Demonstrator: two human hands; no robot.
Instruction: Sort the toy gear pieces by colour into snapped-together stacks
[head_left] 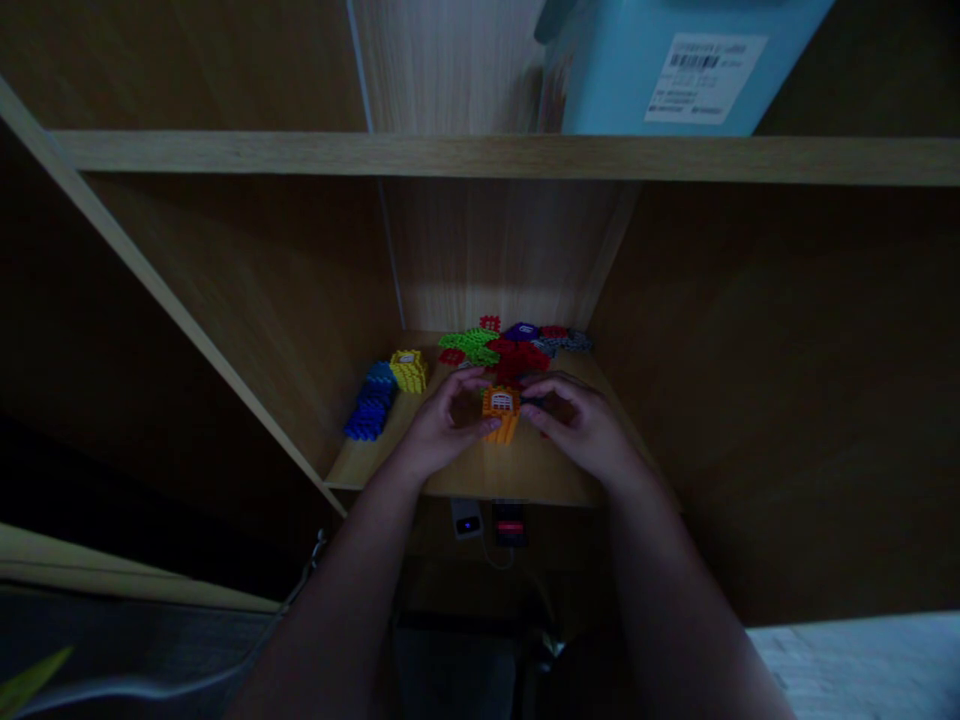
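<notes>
An orange block cube (501, 412) made of snap-together plastic tiles sits on the small wooden desk (457, 478). My left hand (442, 425) curls round its left side, fingers closed on it. My right hand (581, 420) grips it from the right, and something small and dark that I cannot make out shows at its fingertips. Behind the cube lies a pile of loose tiles (514, 348) in green, red, purple and grey. A yellow cube (409, 370) and a row of blue tiles (371, 403) stand at the left.
Wooden side panels close in the desk on the left and right. A shelf board (480, 155) runs overhead with a light blue bin (675, 65) on it. Two small devices with lit indicators (487, 523) hang under the desk's front edge.
</notes>
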